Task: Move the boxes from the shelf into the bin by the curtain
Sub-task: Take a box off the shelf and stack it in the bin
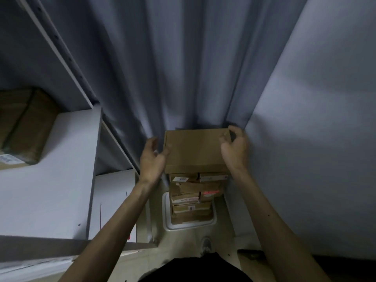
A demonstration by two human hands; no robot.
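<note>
Top box (195,151): plain brown cardboard, lid closed, lying flat and level on the stack of boxes (191,192) that rises out of the white bin (168,224). The bin stands on the floor against the foot of the grey curtain (173,68). The top box's far edge is touching or just short of the folds; cannot tell which.

Right hand (234,151): at the top box's far right corner. Fingers (237,131) curl over the corner from behind and the thumb sits on the lid near it, pinching the corner between them. Some blur here.

Left hand (151,159): just beside the top box's left side, palm turned inward. Fingers loosely curved and spread, wrapped round nothing. Thumb tip (165,152) is at the left edge; contact cannot be confirmed.

Stack: smaller brown boxes with white labels, one with a red mark, slightly uneven in their layers.

Surroundings: white shelf (50,159) to the left with a larger taped carton (22,127) at its back. Pale wall panel (315,139) to the right of the bin. A shoe (206,246) shows on the floor just before the bin.
</note>
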